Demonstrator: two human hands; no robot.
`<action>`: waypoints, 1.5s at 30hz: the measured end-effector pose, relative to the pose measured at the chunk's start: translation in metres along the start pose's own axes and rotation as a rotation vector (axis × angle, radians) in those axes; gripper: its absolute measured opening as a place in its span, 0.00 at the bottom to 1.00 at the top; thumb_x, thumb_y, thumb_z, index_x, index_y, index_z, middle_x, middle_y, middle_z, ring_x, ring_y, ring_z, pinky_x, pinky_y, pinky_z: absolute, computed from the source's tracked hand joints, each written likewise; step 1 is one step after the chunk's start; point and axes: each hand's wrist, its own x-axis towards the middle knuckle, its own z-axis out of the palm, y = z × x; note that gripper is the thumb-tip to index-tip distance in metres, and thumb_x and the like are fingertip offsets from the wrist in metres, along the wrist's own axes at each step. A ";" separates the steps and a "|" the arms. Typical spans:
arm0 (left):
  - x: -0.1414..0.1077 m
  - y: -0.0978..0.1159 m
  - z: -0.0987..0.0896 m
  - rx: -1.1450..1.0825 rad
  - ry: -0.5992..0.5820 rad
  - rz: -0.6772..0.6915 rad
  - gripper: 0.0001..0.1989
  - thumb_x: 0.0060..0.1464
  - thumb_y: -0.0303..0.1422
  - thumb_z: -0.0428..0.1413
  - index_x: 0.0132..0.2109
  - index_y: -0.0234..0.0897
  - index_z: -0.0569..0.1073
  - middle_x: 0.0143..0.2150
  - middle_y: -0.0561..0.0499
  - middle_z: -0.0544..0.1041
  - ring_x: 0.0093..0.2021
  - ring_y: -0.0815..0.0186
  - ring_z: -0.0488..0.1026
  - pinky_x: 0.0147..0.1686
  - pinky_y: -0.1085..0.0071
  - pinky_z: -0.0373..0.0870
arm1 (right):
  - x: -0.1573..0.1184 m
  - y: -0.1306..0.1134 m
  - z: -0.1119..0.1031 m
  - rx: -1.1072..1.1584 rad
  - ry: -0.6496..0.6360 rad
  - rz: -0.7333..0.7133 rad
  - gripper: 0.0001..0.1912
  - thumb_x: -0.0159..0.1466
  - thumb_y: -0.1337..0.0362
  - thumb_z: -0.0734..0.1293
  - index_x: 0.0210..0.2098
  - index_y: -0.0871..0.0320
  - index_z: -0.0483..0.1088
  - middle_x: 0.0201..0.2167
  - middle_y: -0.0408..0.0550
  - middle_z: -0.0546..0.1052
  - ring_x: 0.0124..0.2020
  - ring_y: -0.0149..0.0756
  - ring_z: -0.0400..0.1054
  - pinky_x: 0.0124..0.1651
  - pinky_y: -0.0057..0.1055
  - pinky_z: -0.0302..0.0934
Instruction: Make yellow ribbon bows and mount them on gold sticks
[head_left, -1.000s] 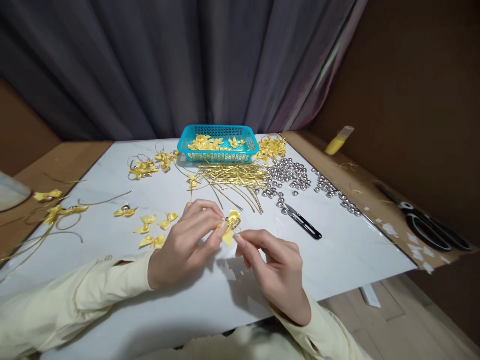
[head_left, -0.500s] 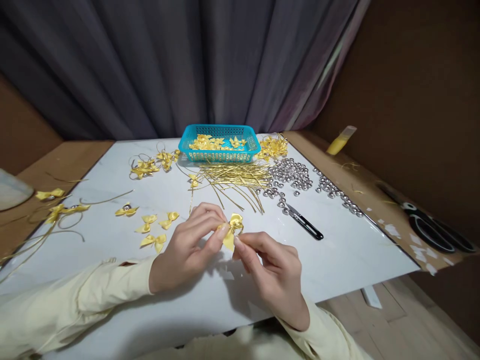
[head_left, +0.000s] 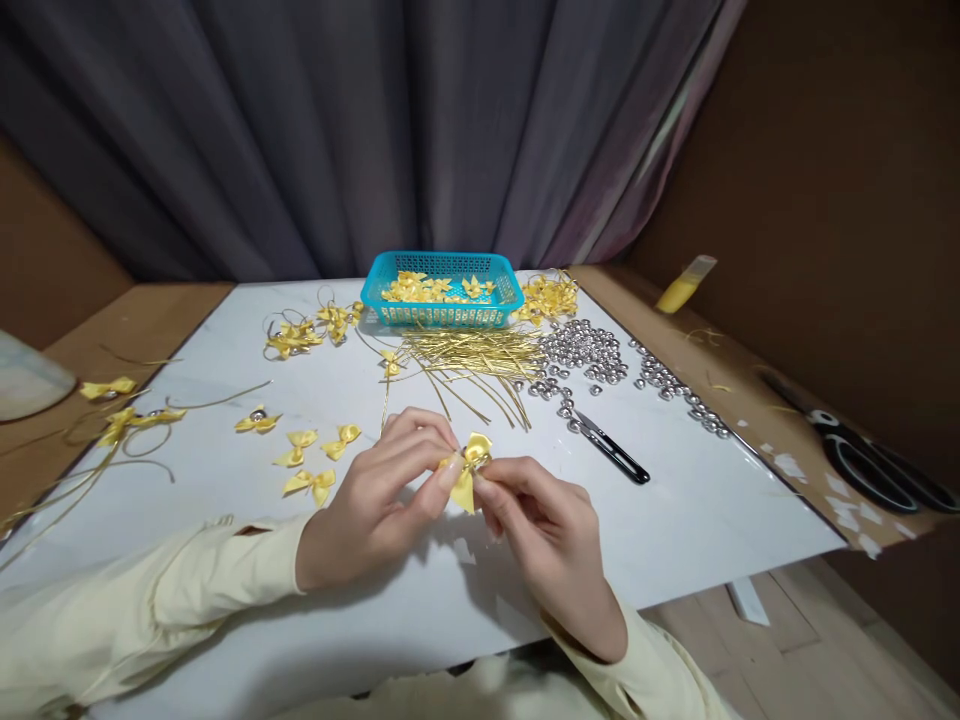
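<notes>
A yellow satin ribbon bow [head_left: 474, 450] is held up between my two hands, above the white tabletop [head_left: 697, 520]. My left hand [head_left: 390, 490] pinches its left side between thumb and fingers. At the right edge of the bow, close to the knot, the thumb and forefinger of my right hand [head_left: 547, 530] are pressed together; a bit of gold shows there, too small to make out fully. To the left of my left hand lie loose yellow bows [head_left: 311, 485], and a bow with a silver piece on it [head_left: 257, 420].
A blue basket [head_left: 442, 318] of bows stands at the back. Before it lie gold cords [head_left: 472, 352] and silver beads [head_left: 585, 348]. Black thread snips [head_left: 615, 450] rest right of my hands. Large scissors [head_left: 862, 460] and a yellow tube [head_left: 686, 285] are at the right edge.
My right thumb and forefinger have moved up from the bow's lower tail to beside its knot. My left hand keeps its pinch. The view has shifted slightly.
</notes>
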 end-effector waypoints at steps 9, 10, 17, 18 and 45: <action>0.000 0.003 -0.002 0.114 0.028 0.079 0.08 0.58 0.20 0.48 0.33 0.35 0.67 0.29 0.50 0.70 0.39 0.64 0.64 0.39 0.67 0.64 | 0.000 -0.001 -0.009 -0.032 -0.099 -0.045 0.06 0.63 0.74 0.62 0.34 0.62 0.71 0.20 0.41 0.70 0.21 0.23 0.64 0.28 0.19 0.60; 0.000 0.003 -0.002 0.117 0.026 0.082 0.08 0.58 0.20 0.48 0.33 0.35 0.67 0.29 0.50 0.69 0.39 0.64 0.64 0.39 0.67 0.64 | 0.000 -0.001 -0.009 -0.045 -0.110 -0.051 0.07 0.63 0.74 0.62 0.33 0.63 0.71 0.19 0.41 0.70 0.20 0.24 0.64 0.28 0.19 0.60; -0.001 0.002 -0.001 0.050 -0.017 0.054 0.08 0.58 0.20 0.48 0.33 0.34 0.68 0.28 0.49 0.69 0.39 0.64 0.64 0.39 0.67 0.64 | -0.002 0.001 -0.009 -0.124 -0.099 -0.113 0.10 0.61 0.78 0.59 0.32 0.62 0.70 0.20 0.41 0.69 0.20 0.23 0.62 0.26 0.20 0.58; -0.001 0.002 -0.001 0.033 -0.020 0.049 0.08 0.58 0.20 0.48 0.33 0.34 0.68 0.28 0.50 0.69 0.39 0.64 0.64 0.39 0.67 0.64 | -0.002 0.001 -0.009 -0.136 -0.093 -0.128 0.10 0.61 0.78 0.59 0.32 0.62 0.70 0.20 0.41 0.69 0.20 0.23 0.62 0.26 0.20 0.58; 0.001 0.008 -0.001 -0.035 -0.056 0.025 0.09 0.57 0.19 0.48 0.33 0.34 0.67 0.29 0.50 0.68 0.38 0.65 0.63 0.38 0.69 0.64 | -0.003 -0.006 -0.006 -0.161 -0.030 -0.163 0.14 0.60 0.80 0.57 0.30 0.59 0.68 0.26 0.45 0.74 0.28 0.29 0.69 0.30 0.24 0.63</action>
